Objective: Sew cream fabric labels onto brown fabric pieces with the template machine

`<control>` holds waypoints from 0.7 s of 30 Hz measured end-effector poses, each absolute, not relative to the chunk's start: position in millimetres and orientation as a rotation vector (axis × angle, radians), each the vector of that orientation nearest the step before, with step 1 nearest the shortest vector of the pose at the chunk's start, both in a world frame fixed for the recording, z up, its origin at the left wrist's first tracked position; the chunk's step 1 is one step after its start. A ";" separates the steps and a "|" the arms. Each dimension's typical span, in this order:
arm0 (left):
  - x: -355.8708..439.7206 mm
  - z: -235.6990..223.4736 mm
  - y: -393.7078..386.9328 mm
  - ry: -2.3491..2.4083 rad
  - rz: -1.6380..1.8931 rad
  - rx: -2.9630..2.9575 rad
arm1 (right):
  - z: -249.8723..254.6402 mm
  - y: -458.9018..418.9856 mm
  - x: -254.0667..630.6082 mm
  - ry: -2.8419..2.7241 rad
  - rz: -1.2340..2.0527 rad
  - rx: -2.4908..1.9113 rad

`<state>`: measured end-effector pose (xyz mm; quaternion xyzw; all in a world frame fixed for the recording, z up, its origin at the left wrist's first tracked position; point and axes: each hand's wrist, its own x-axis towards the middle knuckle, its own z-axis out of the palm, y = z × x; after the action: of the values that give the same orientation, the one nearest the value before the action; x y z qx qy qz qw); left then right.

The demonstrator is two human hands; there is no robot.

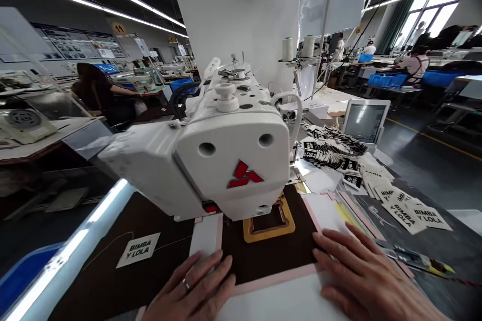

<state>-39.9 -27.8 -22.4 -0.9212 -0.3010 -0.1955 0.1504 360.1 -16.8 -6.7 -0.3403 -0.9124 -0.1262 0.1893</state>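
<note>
two hands, left (196, 286) and right (361, 266), fingers slightly spread, press one white template (278, 298).

Both my hands reach in from the bottom of the view, palms down, bare. The left hand (198, 288) angles inward with fingers slightly spread, a ring on one; the right hand (361, 268) lies flatter, fingers pointing up and left.

"BIMBA Y LOLA" in black on white label (138, 250) lying on brown cloth (263, 266). Same words on loose white labels (429, 215) at right, some partly covered. Black labels (331, 148) carry white lettering, mostly too jumbled to read. Red three-diamond emblem (245, 174) on white machine (233, 135). "11" on yellow sign (119, 28), far left.
</note>
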 end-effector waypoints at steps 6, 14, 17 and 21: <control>-40.5 -25.0 -32.1 -0.871 -0.574 -2.642 | -6.0 -18.2 357.7 -2.618 -0.500 -0.931; -37.0 -14.1 -34.8 -0.913 -0.514 -2.657 | -9.8 -16.7 361.6 -2.580 -0.351 -0.978; -36.9 -12.5 -34.7 -0.913 -0.502 -2.664 | -9.7 -17.6 360.5 -2.571 -0.337 -0.973; -37.0 -13.4 -34.2 -0.904 -0.487 -2.663 | -10.3 -19.0 360.1 -2.578 -0.370 -0.955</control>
<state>-37.0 -34.2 -13.4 -0.9233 -0.3136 -0.1689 0.1434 360.1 -19.0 -10.3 -0.3384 -0.9137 -0.1313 0.1827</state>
